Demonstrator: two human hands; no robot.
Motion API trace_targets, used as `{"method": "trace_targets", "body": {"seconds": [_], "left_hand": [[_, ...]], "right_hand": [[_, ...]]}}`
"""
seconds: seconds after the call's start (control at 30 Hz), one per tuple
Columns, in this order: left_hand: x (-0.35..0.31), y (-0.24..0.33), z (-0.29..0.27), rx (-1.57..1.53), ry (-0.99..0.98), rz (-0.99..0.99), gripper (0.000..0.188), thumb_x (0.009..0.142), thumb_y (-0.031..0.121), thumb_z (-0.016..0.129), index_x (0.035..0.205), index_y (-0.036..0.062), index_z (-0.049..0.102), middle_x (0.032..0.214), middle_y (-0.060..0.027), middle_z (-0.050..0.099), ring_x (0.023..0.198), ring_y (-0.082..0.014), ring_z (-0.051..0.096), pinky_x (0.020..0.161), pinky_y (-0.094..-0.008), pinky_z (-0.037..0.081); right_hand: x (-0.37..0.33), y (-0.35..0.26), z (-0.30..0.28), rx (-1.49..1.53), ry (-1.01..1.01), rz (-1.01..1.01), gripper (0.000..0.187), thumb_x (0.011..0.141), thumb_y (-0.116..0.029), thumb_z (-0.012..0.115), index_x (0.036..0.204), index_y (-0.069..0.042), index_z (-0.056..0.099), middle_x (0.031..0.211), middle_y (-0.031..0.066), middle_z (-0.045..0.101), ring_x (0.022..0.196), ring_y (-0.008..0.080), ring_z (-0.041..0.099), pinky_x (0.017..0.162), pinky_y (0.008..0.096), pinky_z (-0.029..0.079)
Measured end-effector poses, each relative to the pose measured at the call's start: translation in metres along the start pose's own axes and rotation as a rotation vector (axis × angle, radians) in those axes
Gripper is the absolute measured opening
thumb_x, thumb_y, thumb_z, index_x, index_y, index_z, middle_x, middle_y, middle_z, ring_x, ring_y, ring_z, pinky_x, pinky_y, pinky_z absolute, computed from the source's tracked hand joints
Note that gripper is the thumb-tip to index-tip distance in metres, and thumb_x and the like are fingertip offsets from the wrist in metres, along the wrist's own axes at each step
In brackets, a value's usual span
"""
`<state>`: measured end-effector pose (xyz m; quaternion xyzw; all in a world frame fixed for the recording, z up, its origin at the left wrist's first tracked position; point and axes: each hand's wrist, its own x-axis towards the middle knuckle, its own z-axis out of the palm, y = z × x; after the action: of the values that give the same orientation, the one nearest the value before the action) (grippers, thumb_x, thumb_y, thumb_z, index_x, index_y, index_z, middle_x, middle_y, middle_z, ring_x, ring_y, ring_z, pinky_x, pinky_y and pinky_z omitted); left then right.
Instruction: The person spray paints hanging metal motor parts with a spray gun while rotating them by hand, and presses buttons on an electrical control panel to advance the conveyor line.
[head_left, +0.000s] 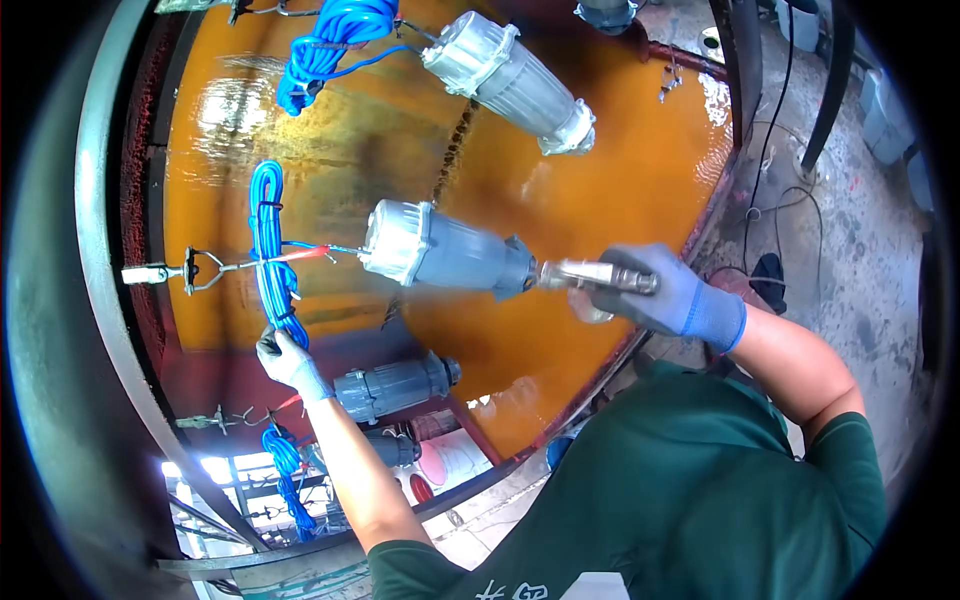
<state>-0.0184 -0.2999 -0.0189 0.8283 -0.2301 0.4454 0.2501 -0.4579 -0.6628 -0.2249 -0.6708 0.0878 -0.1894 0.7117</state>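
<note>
My right hand, in a blue-grey glove with a dark coated palm, grips a metal spray gun. Its front end is level with the narrow end of a grey ribbed motor housing, very close to it or touching. Motion blurs the hand and gun a little. That housing hangs from a hook by a wire with a red sleeve. Beside it, a bundled blue cable dangles, and my left hand, also gloved, is closed around the lower end of the bundle.
Another grey motor with a blue cable coil hangs farther off. A nearer motor hangs below my left hand's level. Behind them stands a large orange-coated booth wall. Hoses and a cable cross the concrete floor at right.
</note>
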Motion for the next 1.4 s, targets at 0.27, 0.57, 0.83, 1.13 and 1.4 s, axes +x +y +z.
{"method": "trace_targets", "body": {"seconds": [0.27,0.57,0.83,1.13,1.4], "left_hand": [[0.005,-0.003,0.004,-0.024,-0.002,-0.017,0.010,0.098,0.008,0.070,0.105,-0.0001,0.070,0.096,-0.0093,0.072,0.084,-0.0194,0.066,0.078,-0.0361,0.054],[0.019,-0.030,0.009,-0.138,0.007,-0.072,0.010,0.097,0.004,0.072,0.105,-0.0007,0.070,0.095,-0.0079,0.072,0.082,-0.0161,0.065,0.076,-0.0328,0.054],[0.026,-0.034,0.016,-0.165,0.006,-0.101,0.009,0.096,0.005,0.073,0.103,0.0006,0.071,0.095,-0.0065,0.072,0.081,-0.0144,0.065,0.072,-0.0309,0.055],[0.030,-0.038,0.018,-0.149,0.005,-0.087,0.010,0.095,0.005,0.074,0.102,-0.0011,0.070,0.094,-0.0074,0.072,0.080,-0.0156,0.065,0.073,-0.0316,0.055],[0.040,-0.039,0.021,-0.140,-0.099,-0.106,0.016,0.100,0.009,0.071,0.113,-0.0002,0.074,0.102,-0.0082,0.075,0.086,-0.0155,0.067,0.079,-0.0324,0.056]], "right_hand": [[-0.010,0.021,-0.007,0.033,-0.111,-0.057,0.026,0.094,-0.024,0.080,0.102,-0.002,0.068,0.088,0.0160,0.074,0.082,0.0277,0.075,0.075,0.0391,0.057],[-0.017,0.033,-0.009,0.022,-0.155,0.051,0.023,0.097,-0.021,0.077,0.106,-0.001,0.071,0.091,0.0117,0.074,0.085,0.0178,0.072,0.078,0.0361,0.057],[-0.012,0.054,-0.011,0.159,-0.031,0.144,0.025,0.096,-0.024,0.079,0.108,-0.003,0.072,0.092,0.0120,0.076,0.086,0.0175,0.074,0.078,0.0352,0.058],[-0.010,0.087,-0.005,0.153,0.059,0.222,0.025,0.098,-0.027,0.076,0.104,-0.003,0.070,0.092,0.0144,0.077,0.091,0.0277,0.078,0.082,0.0378,0.059],[0.001,0.115,0.002,0.349,0.241,0.143,0.027,0.099,-0.026,0.077,0.105,-0.001,0.069,0.091,0.0129,0.076,0.084,0.0214,0.075,0.077,0.0365,0.058]]}}
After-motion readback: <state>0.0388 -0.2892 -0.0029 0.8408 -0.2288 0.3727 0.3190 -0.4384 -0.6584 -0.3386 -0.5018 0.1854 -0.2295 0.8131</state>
